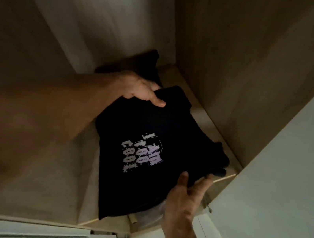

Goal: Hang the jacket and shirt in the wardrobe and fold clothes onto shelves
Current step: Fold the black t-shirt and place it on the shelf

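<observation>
Left hand (140, 90): grip closed on the far edge of a folded black T-shirt (150, 130), thumb lying flat on top of the cloth, fingers tucked under and out of sight. Forearm comes in from the left, blurred.

Right hand (185, 194): grip pinching the near right corner of the same shirt, thumb on top, fingers below the fold; fingertips show just past the cloth edge.

Shirt sits folded between both hands, pale lilac lettering (141, 155) facing up, print turned sideways to the viewer. It lies low over a pale wooden shelf (81, 168) inside the wardrobe; cannot tell whether it rests fully on the board or is held just above. Its near left corner reaches the shelf's front edge.

Far behind the left hand, a second dark garment (140, 62) lies on the shelf against the back corner, shape unclear in the dim light.

Right: wardrobe side panel (253, 72), touching the shelf along its right edge. Near right: a light-coloured door (290, 162), standing open. Near bottom: white edging and rails (29, 228) below the shelf front.
</observation>
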